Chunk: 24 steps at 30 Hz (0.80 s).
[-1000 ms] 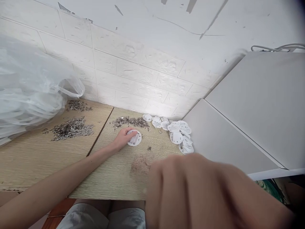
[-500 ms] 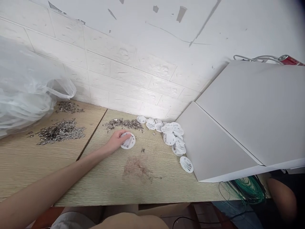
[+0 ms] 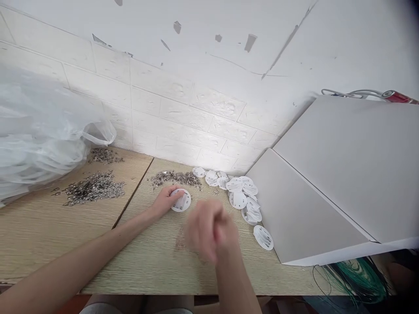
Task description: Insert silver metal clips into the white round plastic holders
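Note:
My left hand grips a round white plastic base by its left side, thumb on top, low over the wooden table. The base has raised slots and small holes. Blurred by motion, my right hand is above the table to the right of that base, its fingers curled in; whatever they hold, if anything, is hidden. Behind my left hand lies a pile of small metal pieces. More white plastic bases lie in an overlapping row along the wall and the grey panel.
A clear plastic bag of white parts stands at the left, beside more metal pieces. A large grey box-like panel borders the table on the right. Green wires hang at its lower edge. A red can-like object lies on top.
My right hand has come into view from below and is over the table's middle, hiding the spot where a small metal piece lay. My left hand still holds the base; the view has shifted slightly.

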### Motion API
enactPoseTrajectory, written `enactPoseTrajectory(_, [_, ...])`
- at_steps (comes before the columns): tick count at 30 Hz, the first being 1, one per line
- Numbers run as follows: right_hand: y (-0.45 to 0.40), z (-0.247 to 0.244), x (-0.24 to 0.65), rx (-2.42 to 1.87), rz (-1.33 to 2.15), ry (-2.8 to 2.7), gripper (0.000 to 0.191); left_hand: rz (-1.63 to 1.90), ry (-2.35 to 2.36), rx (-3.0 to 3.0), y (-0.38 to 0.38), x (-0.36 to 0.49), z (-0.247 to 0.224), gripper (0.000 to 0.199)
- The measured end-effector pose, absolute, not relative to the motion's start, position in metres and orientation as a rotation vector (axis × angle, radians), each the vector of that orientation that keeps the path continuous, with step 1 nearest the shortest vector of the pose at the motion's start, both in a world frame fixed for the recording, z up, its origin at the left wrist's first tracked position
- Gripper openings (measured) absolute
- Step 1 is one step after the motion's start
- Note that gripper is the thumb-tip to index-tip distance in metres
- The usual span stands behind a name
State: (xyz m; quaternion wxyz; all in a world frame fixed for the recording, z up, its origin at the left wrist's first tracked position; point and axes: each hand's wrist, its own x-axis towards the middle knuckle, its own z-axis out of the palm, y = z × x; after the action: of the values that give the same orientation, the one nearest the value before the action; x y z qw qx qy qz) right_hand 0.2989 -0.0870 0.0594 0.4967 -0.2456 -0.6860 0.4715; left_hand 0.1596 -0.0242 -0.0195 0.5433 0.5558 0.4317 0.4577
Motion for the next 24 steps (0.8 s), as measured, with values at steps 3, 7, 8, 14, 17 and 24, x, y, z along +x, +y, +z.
enactPoseTrajectory(3, [-0.056, 0.051, 0.307, -0.923, 0.848, -1.646, 0.020, 1.128, 0.982, 1.365, -0.022, 0.160, -0.023, 0.033])
enactPoseTrajectory(7, [-0.031, 0.021, 0.309, -1.207, 0.465, -1.880, 0.013, 1.137, 0.976, 1.354, -0.018, 0.161, -0.029, 0.034])
enactPoseTrajectory(8, [-0.029, 0.015, 0.309, -1.220, 0.461, -1.906, 0.012, 1.137, 0.973, 1.350, -0.018, 0.161, -0.030, 0.034])
enactPoseTrajectory(14, [-0.030, 0.004, 0.316, -1.246, 0.575, -1.869, 0.010, 1.085, 0.975, 1.257, -0.015, 0.160, -0.031, 0.039])
enactPoseTrajectory(17, [-0.028, -0.001, 0.317, -1.185, 0.589, -1.871, 0.011, 1.079, 0.990, 1.209, -0.015, 0.157, -0.029, 0.042])
enactPoseTrajectory(24, [-0.019, -0.018, 0.313, -1.285, 0.582, -1.703, 0.009, 1.003, 0.861, 1.064, -0.018, 0.152, -0.015, 0.040])
